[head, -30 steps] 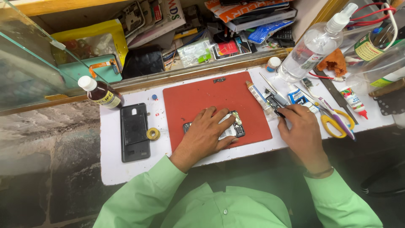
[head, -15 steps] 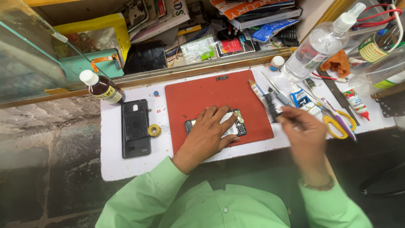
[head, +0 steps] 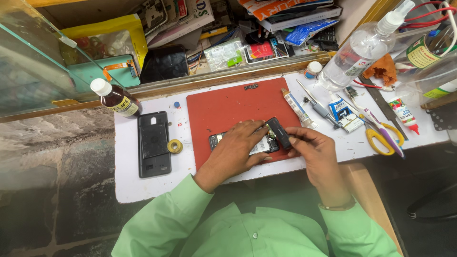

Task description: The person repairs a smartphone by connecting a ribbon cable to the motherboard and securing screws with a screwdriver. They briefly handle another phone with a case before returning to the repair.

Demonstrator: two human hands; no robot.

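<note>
An opened phone (head: 266, 144) with its circuit board showing lies on a red work mat (head: 228, 107). My left hand (head: 234, 151) rests flat on the phone and pins it down. My right hand (head: 316, 152) sits just right of it and pinches a small black oblong part (head: 281, 133), tilted up over the phone's right end. Both sleeves are light green.
A black phone back cover (head: 153, 143) and a small yellow tape roll (head: 174, 146) lie left of the mat on the white board (head: 143, 185). A brown bottle (head: 115, 99) stands behind. Right side: glue tube (head: 297, 107), clear spray bottle (head: 359, 50), yellow scissors (head: 383, 135), several tools.
My right hand has moved left from the tools at the mat's right edge to the phone, now with the black part in its fingers. My left hand stays on the phone.
</note>
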